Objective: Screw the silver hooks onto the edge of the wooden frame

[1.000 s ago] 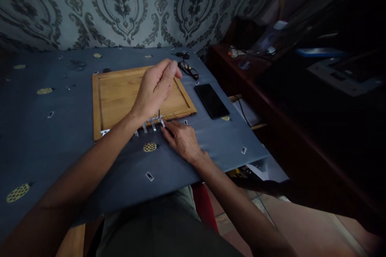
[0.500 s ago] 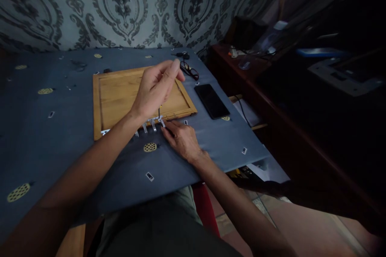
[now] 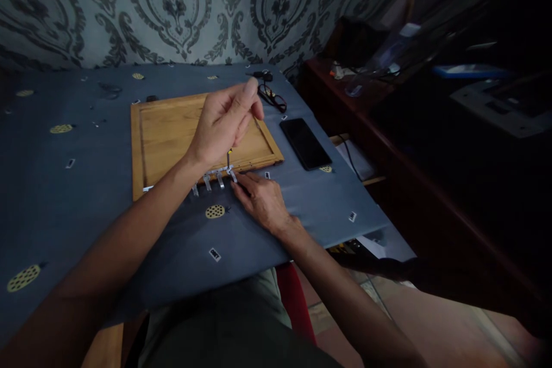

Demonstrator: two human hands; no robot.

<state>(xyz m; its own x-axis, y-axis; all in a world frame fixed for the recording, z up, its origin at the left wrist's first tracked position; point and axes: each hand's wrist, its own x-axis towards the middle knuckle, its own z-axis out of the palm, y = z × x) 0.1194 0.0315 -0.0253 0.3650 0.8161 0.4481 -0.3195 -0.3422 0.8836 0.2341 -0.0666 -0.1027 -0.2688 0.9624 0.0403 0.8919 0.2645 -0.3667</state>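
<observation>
My left hand [image 3: 226, 118] is closed around a screwdriver [image 3: 229, 160]. Its handle is hidden in the palm; only a bit of yellow and the thin shaft show below. The shaft points down onto a metal hook rail [image 3: 213, 172] that runs along the near edge of a framed wooden board [image 3: 172, 132]. Several flat hooks hang from the rail over the tablecloth. My right hand [image 3: 261, 198] rests on the cloth, with thumb and forefinger closed on the hook at the rail's right end, just beside the screwdriver tip.
A black phone [image 3: 305, 144] lies right of the board, with eyeglasses [image 3: 272, 98] behind it. The blue tablecloth [image 3: 172, 247] has a pineapple print. A dark red desk [image 3: 345, 98] with a clear bottle [image 3: 383, 60] stands at the right. A patterned curtain [image 3: 233, 6] hangs behind.
The view has shifted slightly. Both hands keep nearly the same place at the rail, and the screwdriver stays upright; a little more of its yellow part shows.
</observation>
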